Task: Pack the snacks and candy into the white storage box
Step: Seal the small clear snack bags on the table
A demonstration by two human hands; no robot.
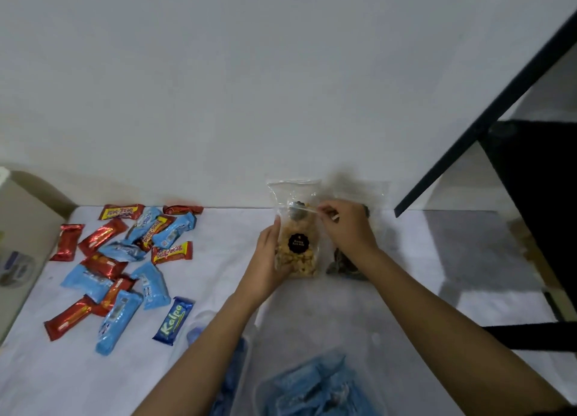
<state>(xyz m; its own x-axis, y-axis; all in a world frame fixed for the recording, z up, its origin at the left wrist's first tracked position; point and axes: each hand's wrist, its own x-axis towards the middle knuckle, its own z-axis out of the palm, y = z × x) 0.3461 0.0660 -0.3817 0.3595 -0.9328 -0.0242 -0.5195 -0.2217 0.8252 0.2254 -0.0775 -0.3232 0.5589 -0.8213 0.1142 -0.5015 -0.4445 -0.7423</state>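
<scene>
A clear pouch of yellow snacks (296,253) with a black round label stands upright against the wall. My left hand (268,259) grips its left side and bottom. My right hand (346,225) pinches the pouch's upper right edge near the seal. Behind my right hand stands a second clear pouch with dark snacks (346,267), partly hidden. Several red and blue candy bars (125,266) lie scattered on the left of the white surface. The translucent storage box (315,387) sits at the bottom, holding blue wrapped bars; my forearms cover part of it.
A dark blue Kalpa bar (173,320) lies nearest the box. A beige box (22,228) stands at the far left edge. A black metal frame and dark shelf (537,203) rise at the right. The white wall (249,88) backs the surface.
</scene>
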